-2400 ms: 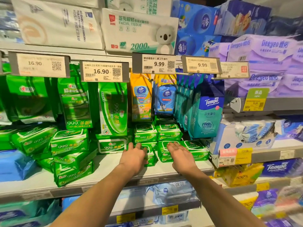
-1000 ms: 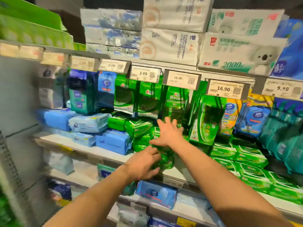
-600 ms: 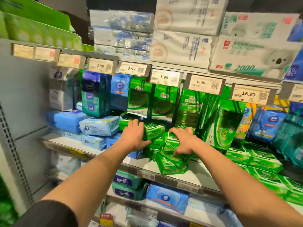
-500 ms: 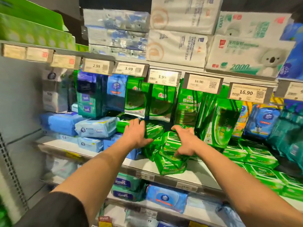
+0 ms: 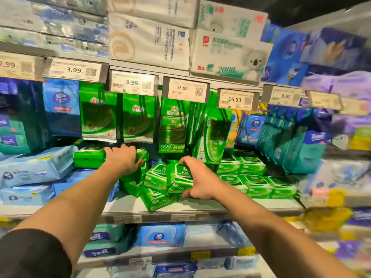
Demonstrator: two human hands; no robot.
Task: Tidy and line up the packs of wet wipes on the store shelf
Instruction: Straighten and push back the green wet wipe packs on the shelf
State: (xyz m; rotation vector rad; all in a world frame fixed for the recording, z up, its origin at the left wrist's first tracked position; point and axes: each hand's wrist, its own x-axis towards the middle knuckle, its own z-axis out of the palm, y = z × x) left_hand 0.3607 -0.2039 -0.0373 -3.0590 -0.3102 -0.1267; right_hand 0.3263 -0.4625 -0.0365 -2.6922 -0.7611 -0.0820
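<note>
Green wipes pack half-hidden under right hand

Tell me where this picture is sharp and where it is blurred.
Head view: sharpest mid-frame, on the hands, right hand and left hand, and the 16.90 price tag; right-edge shelves smear with motion blur; wide-angle bends the shelf rail.
</note>
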